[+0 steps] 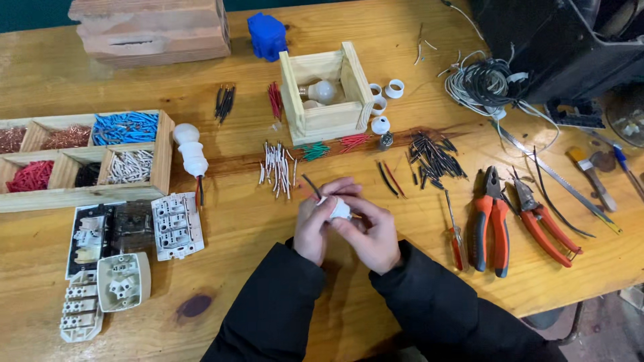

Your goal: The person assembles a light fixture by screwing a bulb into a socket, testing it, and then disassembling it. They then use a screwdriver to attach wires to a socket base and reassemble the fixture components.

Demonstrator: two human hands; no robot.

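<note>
**Both hands closed round a small white fitting at the bench**

From the head camera, the person's left hand and right hand met over the middle of the wooden table, and both were clamped on a small white fitting held between the fingertips, just above the tabletop. A short black wire stuck up and away from the fitting, past the left fingers. Dark sleeves covered both arms.

Just beyond the hands lay a loose bunch of white wire pieces, and further back stood an open wooden box with a light bulb inside. White rings sat beside the box, with green wire pieces and red ones in front of it. A heap of black wire pieces lay to the right.

Near the right hand rested a small red screwdriver, then orange-handled pliers and a second orange-handled cutter, side by side but apart. To the left sat a wooden tray with compartments of blue, red, white and copper pieces, a white lamp holder just beside it, and several white switch parts nearer the table's front edge. A coil of grey cable lay at the far right.
</note>
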